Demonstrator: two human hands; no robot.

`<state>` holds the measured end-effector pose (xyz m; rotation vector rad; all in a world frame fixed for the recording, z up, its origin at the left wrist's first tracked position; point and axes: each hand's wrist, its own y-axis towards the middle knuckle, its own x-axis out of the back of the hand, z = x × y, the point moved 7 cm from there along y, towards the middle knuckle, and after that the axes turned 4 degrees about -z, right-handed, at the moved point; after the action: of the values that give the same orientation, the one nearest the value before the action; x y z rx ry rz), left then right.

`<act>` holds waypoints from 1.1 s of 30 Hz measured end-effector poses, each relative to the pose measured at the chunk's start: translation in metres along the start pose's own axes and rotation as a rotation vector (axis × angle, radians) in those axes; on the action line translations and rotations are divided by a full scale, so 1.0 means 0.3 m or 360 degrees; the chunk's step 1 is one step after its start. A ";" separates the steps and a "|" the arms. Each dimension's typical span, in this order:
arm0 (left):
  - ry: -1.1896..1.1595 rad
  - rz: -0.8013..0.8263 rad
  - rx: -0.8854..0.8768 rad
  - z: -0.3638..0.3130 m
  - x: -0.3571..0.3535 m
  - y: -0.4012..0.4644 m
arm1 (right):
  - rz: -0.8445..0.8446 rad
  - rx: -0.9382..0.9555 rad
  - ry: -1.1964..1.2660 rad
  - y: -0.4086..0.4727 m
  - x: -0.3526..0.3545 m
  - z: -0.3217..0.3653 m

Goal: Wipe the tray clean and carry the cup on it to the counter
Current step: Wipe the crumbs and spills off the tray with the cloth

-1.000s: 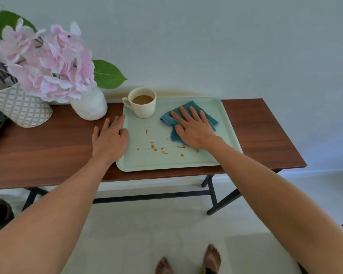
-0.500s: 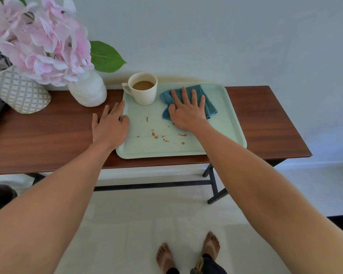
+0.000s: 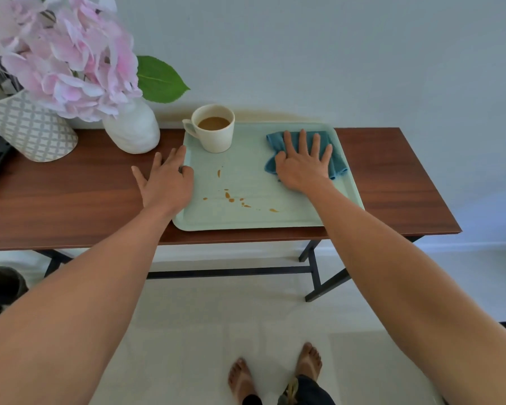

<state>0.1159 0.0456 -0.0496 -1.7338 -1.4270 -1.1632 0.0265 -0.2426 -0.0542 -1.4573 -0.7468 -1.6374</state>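
A pale green tray (image 3: 246,222) lies on a brown wooden table (image 3: 70,197). A cream cup (image 3: 215,131) of coffee stands in the tray's far left corner. Several brown coffee drops (image 3: 230,197) spot the tray's middle. My right hand (image 3: 303,162) presses flat, fingers spread, on a blue cloth (image 3: 338,163) at the tray's far right. My left hand (image 3: 165,182) lies flat against the tray's left rim, with the thumb on the tray.
A white vase (image 3: 132,128) with pink flowers (image 3: 62,54) stands left of the cup. A patterned grey-white pot (image 3: 31,128) is further left. The wall runs right behind the table. My bare feet (image 3: 275,375) are on the pale floor below.
My right hand has slid the blue cloth from the tray's middle to its far right side. My left hand has stayed at the left rim. The camera has moved closer.
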 end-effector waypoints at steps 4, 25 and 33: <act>-0.0002 -0.0017 0.0021 -0.006 0.002 -0.003 | 0.0006 0.0200 -0.0026 -0.028 -0.008 0.130; -0.0073 -0.0081 0.0016 0.005 0.001 0.005 | 0.0244 0.1084 -0.0083 -0.223 -0.065 0.291; -0.0075 -0.0104 0.0017 0.008 -0.002 0.006 | 0.0296 0.1047 -0.0104 -0.169 -0.029 0.181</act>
<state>0.1181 0.0471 -0.0510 -1.7298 -1.5251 -1.1537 0.0106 -0.1697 -0.0499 -1.0629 -1.0315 -1.0597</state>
